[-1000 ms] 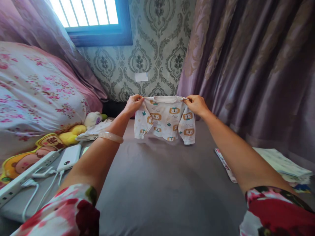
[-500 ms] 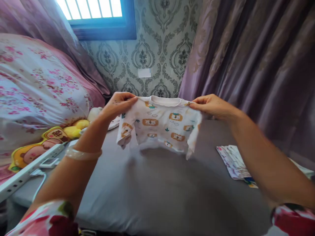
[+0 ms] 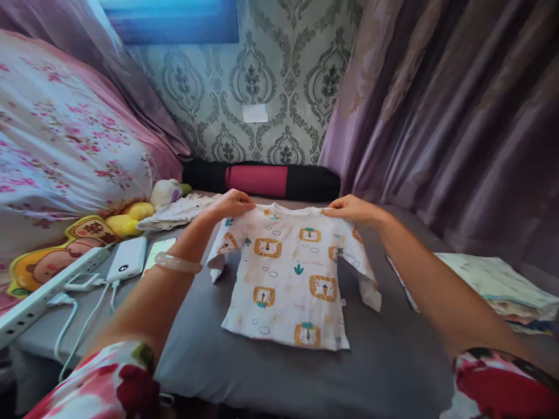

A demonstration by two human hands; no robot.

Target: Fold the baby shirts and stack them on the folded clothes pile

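Observation:
A small white long-sleeved shirt (image 3: 286, 273) printed with orange lion faces and green leaves lies spread over the grey bed sheet (image 3: 201, 349), its collar toward the wall. My left hand (image 3: 233, 205) pinches its left shoulder seam. At the opposite shoulder, my right hand (image 3: 351, 209) grips the fabric between thumb and fingers. Both sleeves hang outward and are slightly crumpled. The shirt's hem points toward me.
On the left are a white power strip (image 3: 52, 291), a white power bank (image 3: 128, 258) with cables, a phone (image 3: 161, 254), plush toys (image 3: 48, 259) and folded cloth (image 3: 177, 212). Folded clothes (image 3: 498, 285) lie at the right. A black and red bolster (image 3: 257, 180) rests against the wall.
The shirt was held up in the air with its lower part swinging; it has come down and now lies flat on the bed. Both hands have kept their hold on the shoulders.

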